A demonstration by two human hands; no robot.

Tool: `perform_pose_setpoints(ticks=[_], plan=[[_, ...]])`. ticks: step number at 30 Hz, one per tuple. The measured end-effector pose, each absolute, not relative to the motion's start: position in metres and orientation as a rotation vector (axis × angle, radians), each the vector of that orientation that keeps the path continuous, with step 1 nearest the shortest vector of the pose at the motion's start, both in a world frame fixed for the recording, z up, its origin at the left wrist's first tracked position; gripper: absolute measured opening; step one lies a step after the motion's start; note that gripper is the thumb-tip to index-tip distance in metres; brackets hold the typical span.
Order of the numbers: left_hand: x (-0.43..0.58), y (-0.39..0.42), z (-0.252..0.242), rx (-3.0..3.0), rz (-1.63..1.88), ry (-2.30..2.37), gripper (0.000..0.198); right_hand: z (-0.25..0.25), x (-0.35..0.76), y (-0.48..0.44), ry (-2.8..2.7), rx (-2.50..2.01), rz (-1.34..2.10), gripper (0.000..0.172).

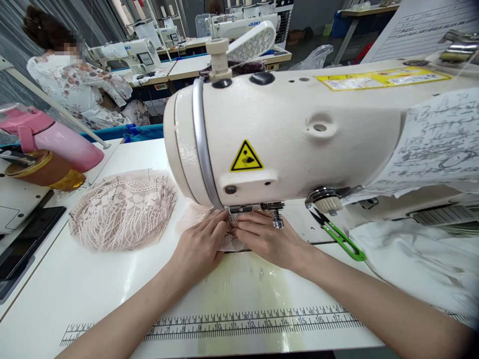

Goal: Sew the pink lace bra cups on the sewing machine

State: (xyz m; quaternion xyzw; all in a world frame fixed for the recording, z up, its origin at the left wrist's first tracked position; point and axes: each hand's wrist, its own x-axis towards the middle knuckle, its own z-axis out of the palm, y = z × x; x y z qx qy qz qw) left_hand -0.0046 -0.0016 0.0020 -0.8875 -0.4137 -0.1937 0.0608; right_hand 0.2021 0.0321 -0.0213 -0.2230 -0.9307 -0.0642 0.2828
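Note:
A cream sewing machine [299, 134] fills the upper middle of the view. Under its head both my hands rest on a small piece of pale pink lace [230, 243] at the needle plate. My left hand [200, 244] lies flat with its fingers stretched toward the presser foot [239, 212]. My right hand [267, 238] presses the lace from the right, fingers together and pointing left. The fingertips of both hands meet just below the foot. Most of the lace piece is hidden beneath my hands.
A stack of pink lace pieces [121, 209] lies to the left. Green thread snips [342, 238] lie to the right, beside white fabric [411, 259]. A pink bottle [56, 139] stands far left. A printed ruler [243, 324] runs along the table's front. Another person [75, 80] sews behind.

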Motion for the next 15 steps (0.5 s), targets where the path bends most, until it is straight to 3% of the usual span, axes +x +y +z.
perform_pose_setpoints(ticks=[7,15], plan=[[-0.003,-0.003,0.0,-2.674,-0.572,-1.274,0.034,-0.01,0.205,0.021,-2.51,-0.87,-0.198,0.027],[-0.001,-0.005,-0.001,-2.635,-0.501,-1.199,0.045,-0.017,0.208,0.031,-2.451,-0.832,-0.229,0.02]])
